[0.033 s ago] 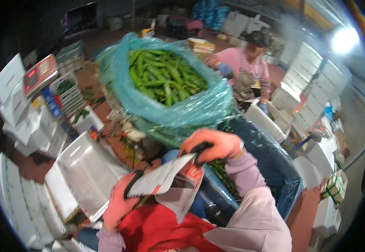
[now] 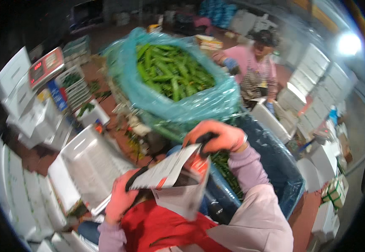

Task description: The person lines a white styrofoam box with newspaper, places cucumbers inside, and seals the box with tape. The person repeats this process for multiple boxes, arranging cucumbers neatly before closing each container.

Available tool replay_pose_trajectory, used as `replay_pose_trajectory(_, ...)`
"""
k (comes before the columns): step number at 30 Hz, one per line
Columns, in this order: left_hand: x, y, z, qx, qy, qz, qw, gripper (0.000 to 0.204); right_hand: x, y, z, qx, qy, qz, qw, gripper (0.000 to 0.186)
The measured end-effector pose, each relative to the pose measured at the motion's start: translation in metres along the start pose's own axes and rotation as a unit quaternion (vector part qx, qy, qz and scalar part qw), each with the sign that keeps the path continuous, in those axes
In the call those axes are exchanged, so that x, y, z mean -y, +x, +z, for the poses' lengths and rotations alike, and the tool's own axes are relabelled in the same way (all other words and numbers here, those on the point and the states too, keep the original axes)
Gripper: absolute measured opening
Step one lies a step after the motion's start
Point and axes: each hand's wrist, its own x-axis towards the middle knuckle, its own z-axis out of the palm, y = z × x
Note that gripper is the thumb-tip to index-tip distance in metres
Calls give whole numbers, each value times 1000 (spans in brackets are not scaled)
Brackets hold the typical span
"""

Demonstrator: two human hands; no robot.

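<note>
Judged step: handling of one printed wrapper (image 2: 159, 173), near centre, above the red apron (image 2: 170, 227).
Clamped at its left edge by the left hand (image 2: 122, 196), at its far right edge by the right hand (image 2: 217, 136); seemingly calling next for a steady two-handed grip. Counted: one teal bag (image 2: 218, 101) of long green vegetables (image 2: 170, 69), far; one blue-lined bin (image 2: 270, 147), right; one open white box (image 2: 91, 159), left; one red scale (image 2: 47, 67), far left. Unable to count the overlapping vegetables.

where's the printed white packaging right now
In the head view, the printed white packaging is just below centre, held between the left hand and the right hand, with red clothing just below it.
</note>
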Motion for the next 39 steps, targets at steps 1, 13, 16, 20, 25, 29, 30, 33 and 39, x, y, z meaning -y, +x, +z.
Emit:
replay_pose_trajectory(1,4,-5,-3,-49,-39,4,998,53,-12,8,-3,-37,99,18,994,49)
replay_pose_trajectory(13,66,-33,-45,-290,-285,-259,876,46,-114,53,121,-193,336,97,917,71)
replay_pose_trajectory(16,89,-46,-36,-274,-295,-304,863,55,-132,65,146,-302,157,307,889,48)
replay_pose_trajectory(20,112,-60,-38,-188,-355,-264,877,58,-153,89,146,-323,159,344,867,34)
replay_pose_trajectory(25,155,-49,-65,-289,-330,-313,842,61,-175,144,140,-280,279,255,883,41)
replay_pose_trajectory(29,237,-19,-128,-387,-282,-212,852,41,-231,258,142,-299,156,275,900,46)
replay_pose_trajectory(30,264,-7,-153,-372,-282,-208,860,36,-246,292,138,-268,235,243,902,45)
replay_pose_trajectory(33,343,29,-212,-350,-216,-224,884,30,-293,398,138,-198,-147,32,969,44)
replay_pose_trajectory(39,456,81,-226,-365,-142,-289,873,34,-384,520,169,-178,17,231,956,47)
